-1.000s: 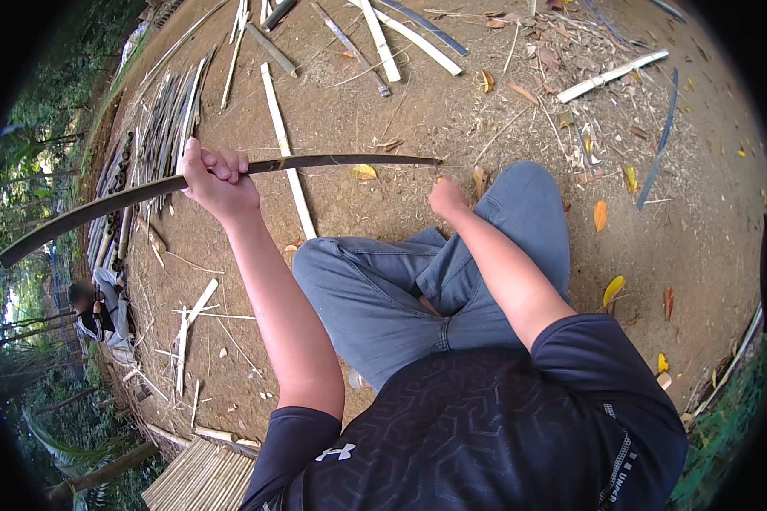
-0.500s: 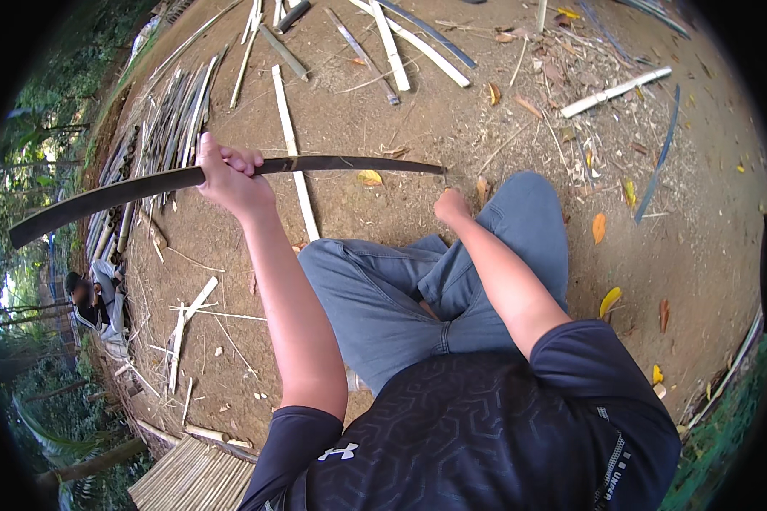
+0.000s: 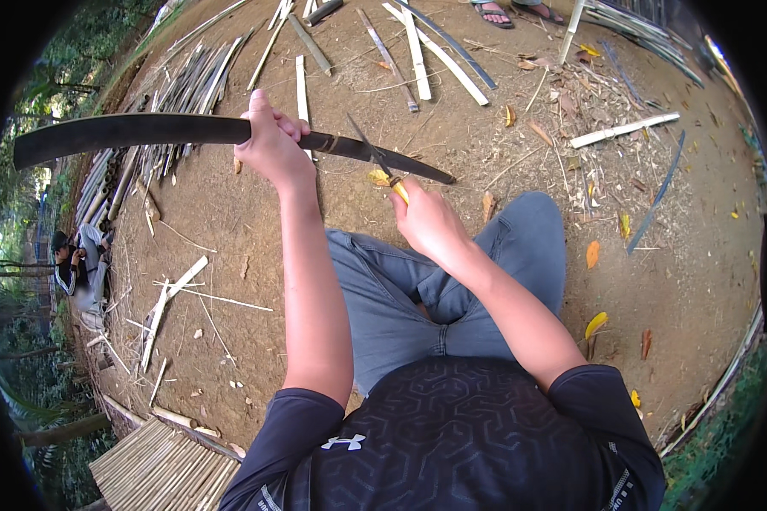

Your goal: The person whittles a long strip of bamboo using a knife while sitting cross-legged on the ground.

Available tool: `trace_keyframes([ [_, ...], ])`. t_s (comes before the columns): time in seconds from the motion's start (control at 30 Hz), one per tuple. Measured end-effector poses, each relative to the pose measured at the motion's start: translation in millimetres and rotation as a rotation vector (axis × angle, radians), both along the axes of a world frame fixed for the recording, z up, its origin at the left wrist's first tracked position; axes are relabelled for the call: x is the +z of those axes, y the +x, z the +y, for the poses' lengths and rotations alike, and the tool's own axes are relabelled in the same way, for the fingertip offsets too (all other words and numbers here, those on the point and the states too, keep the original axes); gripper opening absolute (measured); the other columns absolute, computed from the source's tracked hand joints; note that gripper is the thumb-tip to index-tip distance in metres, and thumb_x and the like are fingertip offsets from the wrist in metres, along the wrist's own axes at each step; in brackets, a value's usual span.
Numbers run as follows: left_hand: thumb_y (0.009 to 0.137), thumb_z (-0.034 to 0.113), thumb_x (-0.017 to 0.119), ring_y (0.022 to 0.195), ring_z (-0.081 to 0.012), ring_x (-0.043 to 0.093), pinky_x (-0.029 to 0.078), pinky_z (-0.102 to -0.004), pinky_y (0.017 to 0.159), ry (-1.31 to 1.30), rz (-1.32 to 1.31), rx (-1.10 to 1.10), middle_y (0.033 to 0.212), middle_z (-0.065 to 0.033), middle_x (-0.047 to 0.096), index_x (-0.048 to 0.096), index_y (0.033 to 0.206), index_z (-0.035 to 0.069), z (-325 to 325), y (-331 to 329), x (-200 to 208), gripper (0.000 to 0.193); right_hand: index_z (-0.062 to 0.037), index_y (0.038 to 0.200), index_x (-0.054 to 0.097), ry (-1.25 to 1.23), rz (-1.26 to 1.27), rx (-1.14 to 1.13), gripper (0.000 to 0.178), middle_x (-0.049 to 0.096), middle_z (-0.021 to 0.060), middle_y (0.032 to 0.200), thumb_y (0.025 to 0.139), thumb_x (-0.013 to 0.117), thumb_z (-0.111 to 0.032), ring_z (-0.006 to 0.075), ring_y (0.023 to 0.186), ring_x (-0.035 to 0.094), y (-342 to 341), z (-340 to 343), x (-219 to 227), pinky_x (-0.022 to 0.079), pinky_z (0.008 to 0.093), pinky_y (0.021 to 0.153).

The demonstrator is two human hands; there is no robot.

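Note:
My left hand (image 3: 274, 146) is closed around a long dark bamboo strip (image 3: 136, 130), thumb pointing up along its upper side. The strip runs across in front of me, its broad end far to the left and its narrower end above my right knee. A node shows as a light band just right of my left hand. My right hand (image 3: 433, 221) grips a knife by its yellowish handle (image 3: 400, 192). The thin blade crosses the strip at a slant, right of the node; whether it cuts in, I cannot tell.
Split bamboo strips (image 3: 418, 60) lie ahead, with a pile of thin poles (image 3: 200, 77) at the far left. Shavings and a pale piece (image 3: 626, 129) lie to the right. A slatted bamboo panel (image 3: 166, 464) is near left. Another person's sandaled feet (image 3: 494, 14) stand ahead; someone sits (image 3: 89, 264) at left.
My left hand has lifted the bamboo strip farther away, and its right end now tilts down. My right hand has moved from near my knee to the strip, and the knife has come into view.

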State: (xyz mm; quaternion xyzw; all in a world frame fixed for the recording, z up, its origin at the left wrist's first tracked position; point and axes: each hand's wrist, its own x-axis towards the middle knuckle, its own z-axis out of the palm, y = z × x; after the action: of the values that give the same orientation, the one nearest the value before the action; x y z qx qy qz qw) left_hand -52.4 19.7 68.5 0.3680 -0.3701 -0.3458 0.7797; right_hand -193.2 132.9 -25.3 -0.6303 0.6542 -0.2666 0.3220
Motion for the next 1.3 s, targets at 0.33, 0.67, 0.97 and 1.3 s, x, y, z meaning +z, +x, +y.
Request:
trace_keyframes([
  [0.33, 0.091, 0.017, 0.062, 0.038, -0.0116, 0.039, 0.039, -0.0315, 0.039, -0.005, 0.036, -0.012, 0.049, -0.0029, 0.041, 0.043, 0.063, 0.007, -1, 16, -2, 0.035, 0.0025, 0.104, 0.057, 0.082, 0.020, 0.050, 0.028, 0.066, 0.0269, 0.087, 0.096, 0.049, -0.023, 0.0413, 0.086, 0.066, -3, -5, 18, 0.052, 0.0494, 0.075],
  [0.67, 0.092, 0.014, 0.062, 0.036, -0.0103, 0.041, 0.039, -0.0278, 0.037, -0.036, -0.038, -0.117, 0.046, -0.0034, 0.043, 0.047, 0.061, 0.005, 19, -23, 6, 0.036, 0.0067, 0.101, 0.051, 0.006, -0.117, 0.030, 0.029, 0.064, 0.0288, 0.075, 0.096, 0.049, -0.022, 0.0462, 0.075, 0.064, -4, 5, 76, 0.052, 0.0517, 0.067],
  [0.97, 0.091, 0.013, 0.062, 0.037, -0.0105, 0.041, 0.039, -0.0282, 0.037, -0.041, -0.047, -0.096, 0.046, -0.0033, 0.044, 0.047, 0.061, 0.004, 13, -29, 9, 0.035, 0.0056, 0.097, 0.050, -0.042, -0.025, 0.013, 0.025, 0.064, 0.0281, 0.072, 0.096, 0.049, -0.020, 0.0452, 0.072, 0.065, -1, 0, 66, 0.053, 0.0518, 0.062],
  [1.3, 0.090, 0.015, 0.061, 0.037, -0.0129, 0.039, 0.037, -0.0314, 0.039, -0.009, -0.010, -0.075, 0.047, -0.0033, 0.039, 0.043, 0.061, 0.007, 13, -25, 8, 0.036, 0.0107, 0.105, 0.051, 0.088, -0.004, -0.011, 0.031, 0.066, 0.0298, 0.081, 0.096, 0.048, -0.019, 0.0435, 0.083, 0.067, -6, -20, 40, 0.056, 0.0496, 0.074],
])
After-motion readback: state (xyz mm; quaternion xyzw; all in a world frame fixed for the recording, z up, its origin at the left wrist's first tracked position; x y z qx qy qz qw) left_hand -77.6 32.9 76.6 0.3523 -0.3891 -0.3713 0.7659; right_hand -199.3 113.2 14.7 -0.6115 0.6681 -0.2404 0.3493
